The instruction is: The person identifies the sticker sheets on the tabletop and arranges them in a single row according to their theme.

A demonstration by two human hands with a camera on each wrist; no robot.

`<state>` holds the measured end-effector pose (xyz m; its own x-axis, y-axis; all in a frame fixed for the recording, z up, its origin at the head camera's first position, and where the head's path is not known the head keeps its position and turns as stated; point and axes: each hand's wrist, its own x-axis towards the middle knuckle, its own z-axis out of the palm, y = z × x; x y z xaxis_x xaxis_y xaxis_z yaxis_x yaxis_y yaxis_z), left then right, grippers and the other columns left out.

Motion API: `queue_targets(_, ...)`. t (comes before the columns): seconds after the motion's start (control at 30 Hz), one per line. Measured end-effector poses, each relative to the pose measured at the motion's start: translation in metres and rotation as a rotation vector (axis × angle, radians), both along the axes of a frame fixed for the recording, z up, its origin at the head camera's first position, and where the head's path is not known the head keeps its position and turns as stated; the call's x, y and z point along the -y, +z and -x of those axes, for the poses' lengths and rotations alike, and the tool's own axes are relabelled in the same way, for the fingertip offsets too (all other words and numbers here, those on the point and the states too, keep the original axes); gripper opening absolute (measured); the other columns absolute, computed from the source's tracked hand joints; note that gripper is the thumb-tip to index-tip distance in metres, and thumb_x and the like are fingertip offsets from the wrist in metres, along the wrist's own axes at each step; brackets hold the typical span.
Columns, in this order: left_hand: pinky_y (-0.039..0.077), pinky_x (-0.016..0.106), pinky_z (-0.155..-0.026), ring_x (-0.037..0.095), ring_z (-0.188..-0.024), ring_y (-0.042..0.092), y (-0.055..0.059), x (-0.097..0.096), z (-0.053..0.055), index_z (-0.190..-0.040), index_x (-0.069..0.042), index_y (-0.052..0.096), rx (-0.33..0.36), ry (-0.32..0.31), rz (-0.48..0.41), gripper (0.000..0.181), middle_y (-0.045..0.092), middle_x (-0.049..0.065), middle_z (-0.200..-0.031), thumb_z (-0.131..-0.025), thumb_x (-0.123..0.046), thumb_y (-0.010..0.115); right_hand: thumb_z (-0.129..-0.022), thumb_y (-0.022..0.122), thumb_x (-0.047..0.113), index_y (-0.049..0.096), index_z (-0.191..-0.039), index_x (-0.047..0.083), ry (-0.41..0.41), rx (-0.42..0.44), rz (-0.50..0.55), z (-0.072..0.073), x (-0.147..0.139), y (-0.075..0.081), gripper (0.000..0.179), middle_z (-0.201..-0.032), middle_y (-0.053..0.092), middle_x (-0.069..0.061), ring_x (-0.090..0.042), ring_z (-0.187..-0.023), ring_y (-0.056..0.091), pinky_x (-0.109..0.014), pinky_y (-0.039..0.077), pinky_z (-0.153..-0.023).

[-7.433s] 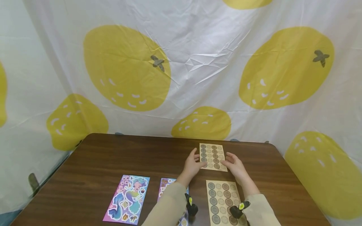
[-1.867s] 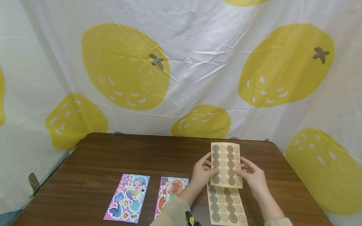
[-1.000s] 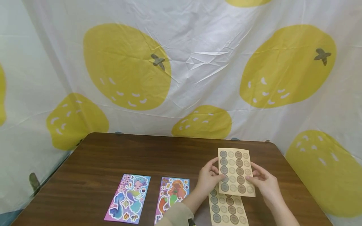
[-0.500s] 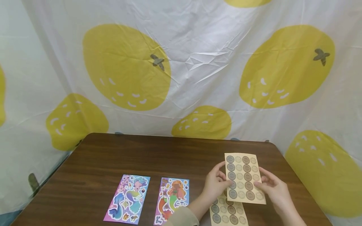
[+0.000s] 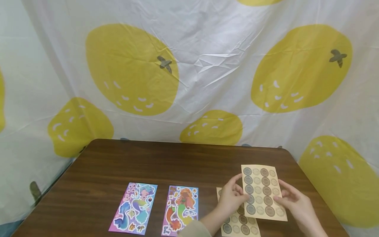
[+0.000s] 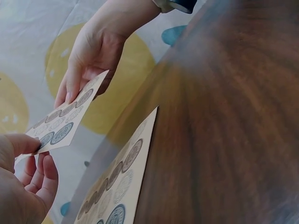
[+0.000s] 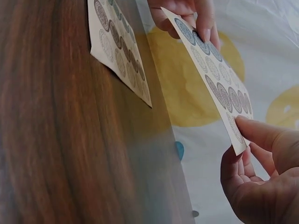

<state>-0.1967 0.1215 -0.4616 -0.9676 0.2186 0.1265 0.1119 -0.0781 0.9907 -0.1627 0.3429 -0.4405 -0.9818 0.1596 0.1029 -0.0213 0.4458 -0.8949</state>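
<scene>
A beige sticker sheet (image 5: 262, 192) with columns of round seal designs is held up between both hands, above the table's right side. My left hand (image 5: 231, 197) pinches its left edge, thumb on the printed face and fingers behind. On the opposite edge, my right hand (image 5: 296, 202) pinches it the same way. Both wrist views show the sheet raised off the tabletop. Beneath and slightly left lies a second beige sticker sheet (image 5: 236, 228) with matching round seals, partly covered by the left hand and the held sheet.
Two colourful mermaid sticker sheets lie to the left on the brown wooden table (image 5: 142, 161): a blue-haired mermaid sheet (image 5: 133, 209) and an orange-haired mermaid sheet (image 5: 181, 207), the latter's lower corner near the left sleeve (image 5: 195, 229). A white curtain (image 5: 207, 72) with yellow fruit hangs behind.
Earlier the upper beige sheet lay at the table's back between the hands. It has since been lifted, brought nearer, then carried rightward, uncovering more of the lower beige sheet's left side.
</scene>
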Motion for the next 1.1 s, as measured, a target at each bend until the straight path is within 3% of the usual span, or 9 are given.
queue_targets(0.33, 0.04, 0.012, -0.045, 0.001, -0.049, 0.044, -0.004, -0.009, -0.011, -0.138, -0.016, 0.05, -0.019, -0.021, 0.031, 0.075, 0.052, -0.007, -0.068, -0.072, 0.011, 0.074, -0.084, 0.075, 0.019, 0.034, -0.145, -0.001, 0.046, 0.049, -0.061, -0.01, -0.015, -0.004, 0.076, -0.087, 0.062, -0.008, -0.013, -0.079, 0.061, -0.016, 0.044, -0.074)
queue_targets(0.53, 0.047, 0.016, -0.044, 0.001, -0.047, 0.047, -0.004, -0.017, -0.015, -0.14, -0.014, 0.047, -0.044, -0.033, 0.046, 0.077, 0.052, -0.008, -0.068, -0.072, 0.011, 0.074, -0.087, 0.072, 0.021, 0.033, -0.146, -0.001, 0.056, 0.074, -0.087, -0.014, -0.027, -0.006, 0.074, -0.089, 0.064, -0.009, -0.014, -0.081, 0.062, -0.014, 0.042, -0.074)
queue_targets(0.77, 0.052, 0.021, -0.046, 0.003, -0.045, 0.051, -0.006, -0.025, -0.02, -0.141, -0.009, 0.045, -0.012, -0.054, 0.051, 0.077, 0.053, -0.006, -0.066, -0.072, 0.013, 0.073, -0.088, 0.071, 0.026, 0.031, -0.146, -0.001, 0.05, 0.156, -0.109, -0.018, -0.037, -0.005, 0.076, -0.092, 0.065, -0.007, -0.012, -0.085, 0.061, -0.016, 0.04, -0.075)
queue_targets(1.0, 0.049, 0.02, -0.042, 0.004, -0.037, 0.051, -0.005, -0.031, -0.025, -0.14, -0.005, 0.045, -0.012, -0.038, 0.128, 0.076, 0.057, -0.007, -0.058, -0.073, 0.01, 0.076, -0.089, 0.07, 0.032, 0.035, -0.144, -0.002, 0.035, 0.164, -0.212, -0.021, -0.046, -0.009, 0.074, -0.09, 0.067, -0.004, -0.009, -0.081, 0.06, -0.017, 0.04, -0.072)
queue_targets(1.1, 0.05, 0.022, -0.04, 0.005, -0.037, 0.052, -0.005, -0.034, -0.027, -0.14, -0.006, 0.044, 0.006, -0.053, 0.12, 0.076, 0.058, -0.005, -0.058, -0.073, 0.009, 0.076, -0.089, 0.068, 0.034, 0.036, -0.144, -0.002, 0.033, 0.163, -0.25, -0.021, -0.051, -0.011, 0.073, -0.089, 0.068, -0.004, -0.008, -0.079, 0.061, -0.016, 0.039, -0.071)
